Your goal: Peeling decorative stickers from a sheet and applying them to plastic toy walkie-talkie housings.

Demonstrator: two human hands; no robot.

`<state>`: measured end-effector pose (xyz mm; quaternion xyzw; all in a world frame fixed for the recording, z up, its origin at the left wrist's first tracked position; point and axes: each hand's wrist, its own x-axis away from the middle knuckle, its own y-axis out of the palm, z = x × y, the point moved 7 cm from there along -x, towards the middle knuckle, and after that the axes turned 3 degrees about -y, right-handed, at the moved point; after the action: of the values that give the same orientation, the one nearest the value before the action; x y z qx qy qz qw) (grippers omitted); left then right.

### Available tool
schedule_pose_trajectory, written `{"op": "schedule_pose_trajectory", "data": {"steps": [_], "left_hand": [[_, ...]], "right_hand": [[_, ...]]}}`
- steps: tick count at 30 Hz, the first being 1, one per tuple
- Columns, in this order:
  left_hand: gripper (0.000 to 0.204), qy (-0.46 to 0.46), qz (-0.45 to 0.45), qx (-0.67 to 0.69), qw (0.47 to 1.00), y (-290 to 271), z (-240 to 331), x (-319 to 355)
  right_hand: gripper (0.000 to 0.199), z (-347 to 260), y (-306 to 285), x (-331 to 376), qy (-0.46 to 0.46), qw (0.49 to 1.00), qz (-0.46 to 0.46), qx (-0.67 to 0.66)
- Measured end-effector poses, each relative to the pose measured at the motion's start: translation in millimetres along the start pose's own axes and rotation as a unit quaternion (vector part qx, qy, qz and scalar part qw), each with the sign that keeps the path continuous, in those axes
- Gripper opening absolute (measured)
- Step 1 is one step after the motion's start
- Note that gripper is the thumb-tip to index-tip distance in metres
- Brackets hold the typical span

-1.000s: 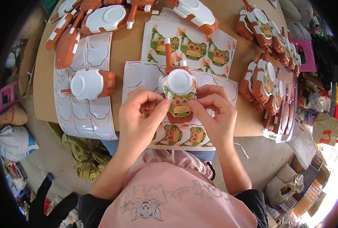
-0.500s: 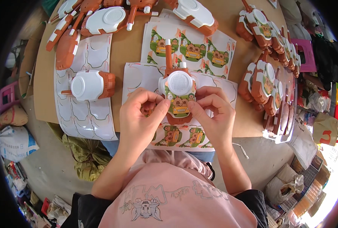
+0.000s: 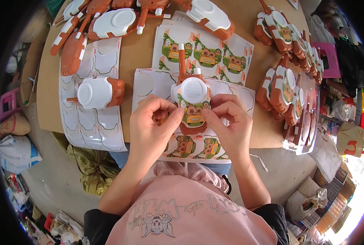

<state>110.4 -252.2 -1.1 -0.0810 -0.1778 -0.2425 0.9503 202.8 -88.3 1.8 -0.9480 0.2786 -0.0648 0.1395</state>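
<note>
At the near edge of a brown wooden bench [image 3: 141, 53], the person's left hand [image 3: 151, 124] and right hand [image 3: 227, 122] both close on an orange-and-white plastic toy walkie-talkie [image 3: 192, 102], thumbs pressing its colourful cartoon sticker [image 3: 194, 114]. It is held just above a partly used sticker sheet [image 3: 198, 145] (antenna pointing away). A similar toy [image 3: 96, 93] lies left on an emptied backing sheet [image 3: 90, 122].
</note>
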Motion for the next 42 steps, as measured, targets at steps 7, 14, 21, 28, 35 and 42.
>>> {"op": "schedule_pose_trajectory", "data": {"steps": [7, 14, 21, 28, 35, 42], "left_hand": [[0.014, 0.011, 0.001, -0.013, 1.0, 0, 1, 0], [0.014, 0.064, 0.027, -0.054, 0.996, -2, 4, 0], [0.014, 0.057, 0.033, -0.071, 0.995, -3, 1, -1], [0.014, 0.062, 0.034, -0.071, 0.995, -3, 4, 0], [0.014, 0.058, 0.033, -0.083, 0.994, -3, 5, -1], [0.018, 0.036, 0.025, -0.178, 0.983, -3, -1, -4]], "right_hand": [[0.014, -1, 0, 0, -0.005, 1.0, 0.001, 0.007], [0.014, -2, 0, 1, -0.016, 1.0, 0.007, 0.006], [0.013, -5, 1, 1, -0.038, 0.999, 0.014, 0.025], [0.013, -7, 2, 1, -0.041, 0.999, 0.014, 0.016], [0.013, -6, 3, 1, -0.031, 0.999, 0.007, 0.018], [0.025, -24, 3, -8, -0.028, 0.984, -0.047, 0.169]]}}
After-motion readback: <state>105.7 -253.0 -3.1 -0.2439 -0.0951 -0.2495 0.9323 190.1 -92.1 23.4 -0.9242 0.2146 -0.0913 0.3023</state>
